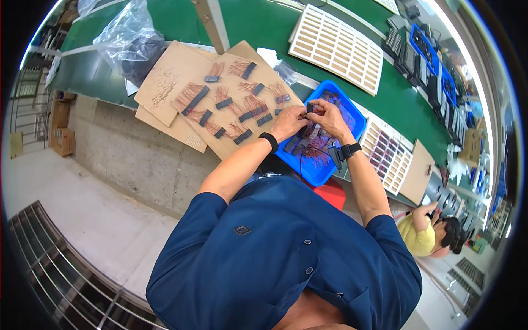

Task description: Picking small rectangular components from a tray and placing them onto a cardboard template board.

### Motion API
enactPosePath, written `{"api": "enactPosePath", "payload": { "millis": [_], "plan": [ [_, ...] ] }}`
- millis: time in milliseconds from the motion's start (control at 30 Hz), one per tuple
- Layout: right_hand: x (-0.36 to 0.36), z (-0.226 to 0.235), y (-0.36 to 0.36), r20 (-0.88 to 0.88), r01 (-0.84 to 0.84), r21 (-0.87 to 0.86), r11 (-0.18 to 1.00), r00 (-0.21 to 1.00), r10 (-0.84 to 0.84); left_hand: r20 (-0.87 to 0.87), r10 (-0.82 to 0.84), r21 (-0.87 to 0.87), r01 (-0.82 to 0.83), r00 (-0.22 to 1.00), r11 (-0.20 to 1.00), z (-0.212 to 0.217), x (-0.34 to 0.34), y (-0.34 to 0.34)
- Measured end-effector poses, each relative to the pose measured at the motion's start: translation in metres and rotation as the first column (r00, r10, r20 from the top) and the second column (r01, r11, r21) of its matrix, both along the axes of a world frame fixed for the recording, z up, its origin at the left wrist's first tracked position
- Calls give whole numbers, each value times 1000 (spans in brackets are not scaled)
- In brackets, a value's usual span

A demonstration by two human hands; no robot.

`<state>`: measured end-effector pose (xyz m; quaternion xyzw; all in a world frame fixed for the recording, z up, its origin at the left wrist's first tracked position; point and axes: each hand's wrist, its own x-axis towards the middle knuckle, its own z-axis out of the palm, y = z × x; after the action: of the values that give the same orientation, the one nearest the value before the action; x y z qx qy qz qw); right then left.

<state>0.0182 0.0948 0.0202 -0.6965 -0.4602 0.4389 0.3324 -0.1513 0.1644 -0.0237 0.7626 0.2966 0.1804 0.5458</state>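
A small black rectangular block [310, 107] is held up just right of the frame's centre, in its upper half, above the upper left part of a blue plastic tray [360, 122]. Its visible face is longer up and down the frame than across; which end is its front cannot be told.

The right hand [330, 118] has thumb and fingers closed on the block, with almost no gap beyond its thickness. The left hand [290, 123] meets it from the left, fingers drawn close together at its side; whether they grip the block or something thin beside it is too small to tell.

Inside the tray lie more dark blocks and reddish wires. Left of it, wired black blocks [195, 100] are spread over a cardboard sheet [269, 71], most of their long axes slanting from lower left to upper right. A white grid tray [341, 27] lies on the green bench [253, 22] at upper right; another grid tray [400, 173], partly filled with dark pieces, lies right of the blue one.

A diamond-shaped badge [242, 230] marks the navy shirt [258, 264]; its detail is too small to read.
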Motion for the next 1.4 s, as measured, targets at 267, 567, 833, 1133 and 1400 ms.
{"api": "enactPosePath", "payload": {
  "millis": [267,567,833,1133,1400],
  "plan": [
    [-19,1,125,27,-455,-76,887,889,458,67,335,-139,-324,940,936,-2,-38,47],
    [-51,12,234,197,-648,-270,713,687,699,133,587,-246,-548,798,800,-13,-46,96],
    [-42,-6,265,301,-631,-407,660,590,749,-57,340,724,-195,939,661,-36,-75,141],
    [-37,-18,269,338,-643,-458,614,513,789,-116,226,835,-28,967,549,-49,-73,173],
    [-41,-35,267,316,-650,-510,564,468,825,-143,206,814,-4,968,581,-50,-95,180]
  ]
}}
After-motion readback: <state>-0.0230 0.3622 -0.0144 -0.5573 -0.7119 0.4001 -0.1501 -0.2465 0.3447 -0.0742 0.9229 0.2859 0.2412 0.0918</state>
